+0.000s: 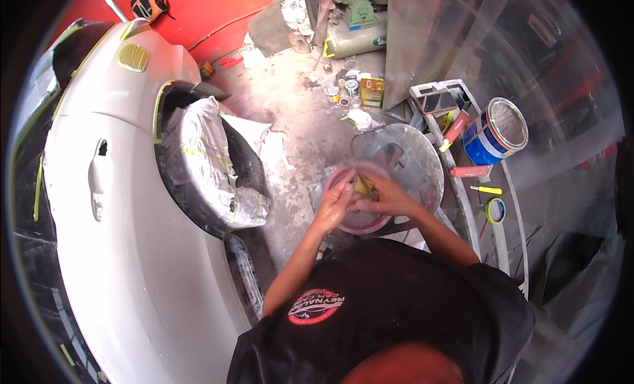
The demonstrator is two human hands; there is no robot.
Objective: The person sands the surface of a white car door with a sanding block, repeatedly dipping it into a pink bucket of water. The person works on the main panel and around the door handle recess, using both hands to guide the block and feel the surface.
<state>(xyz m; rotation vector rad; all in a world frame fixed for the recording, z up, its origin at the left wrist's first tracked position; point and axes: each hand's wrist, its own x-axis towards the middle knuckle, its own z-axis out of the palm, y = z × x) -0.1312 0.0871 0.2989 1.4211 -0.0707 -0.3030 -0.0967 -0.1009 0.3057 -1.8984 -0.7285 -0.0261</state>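
A pink-rimmed bucket [354, 233] stands in front of me, with both of my hands held over it. Between them is a small, folded, yellow-brown piece of sandpaper [363, 185]. The fingers of my right hand [391, 198] are closed on it from the right side. My left hand [335, 201] looks wet, its fingers pressed together against the sandpaper's left edge. Parts of the fingertips are hidden where the hands meet.
On my left stands a white car body [142, 252], its wheel [205, 159] wrapped in masking sheet. A round metal surface [426, 153] lies beyond the bucket. To the right are a paint can [485, 139], a cutter knife [487, 189], and a tape roll [495, 211] beside a frame.
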